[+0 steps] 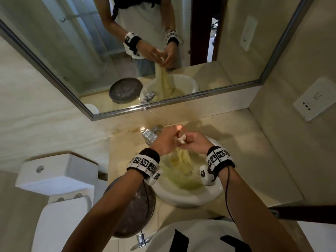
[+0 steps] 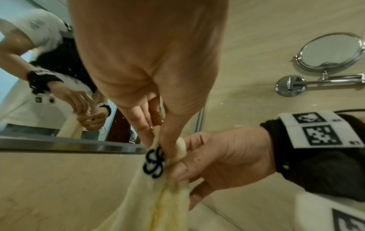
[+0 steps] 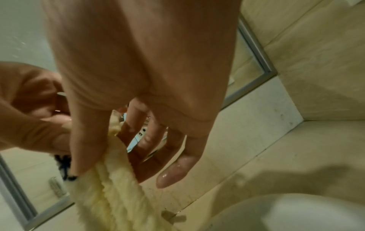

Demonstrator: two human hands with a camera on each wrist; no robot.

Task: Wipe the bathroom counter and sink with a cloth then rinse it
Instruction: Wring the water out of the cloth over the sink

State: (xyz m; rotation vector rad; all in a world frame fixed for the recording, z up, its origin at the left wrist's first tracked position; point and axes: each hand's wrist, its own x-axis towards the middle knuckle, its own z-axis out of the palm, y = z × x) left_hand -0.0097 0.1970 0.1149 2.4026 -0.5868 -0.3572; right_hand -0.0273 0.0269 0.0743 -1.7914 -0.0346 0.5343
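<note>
Dark blue embroidered loops, a looping monogram too curled to read, mark the upper edge of the pale yellow cloth [image 2: 158,203] held above the white sink [image 1: 189,197]. Black-and-white square code tags ring the wristbands on both arms; no lettering on them can be made out.

The left hand [image 1: 164,142] pinches the top of the cloth between thumb and fingertips, just beside the embroidery. The right hand [image 1: 195,142] grips the same bunched top, thumb pressed against the cloth and fingers curled behind it in the left wrist view. In the right wrist view its outer fingers [image 3: 171,168] extend loosely, wet and shining, while thumb and forefinger keep hold.

The cloth hangs in a twisted rope from the two hands, which touch, down into the basin, where its lower end lies spread in greenish-yellow water. A chrome tap [image 1: 151,133] stands at the back of the beige stone worktop [image 1: 245,151], just beside the left hand. The wall mirror [image 1: 72,60] reflects both hands and the cloth. A dark round tray [image 1: 134,215] lies left of the sink.
</note>
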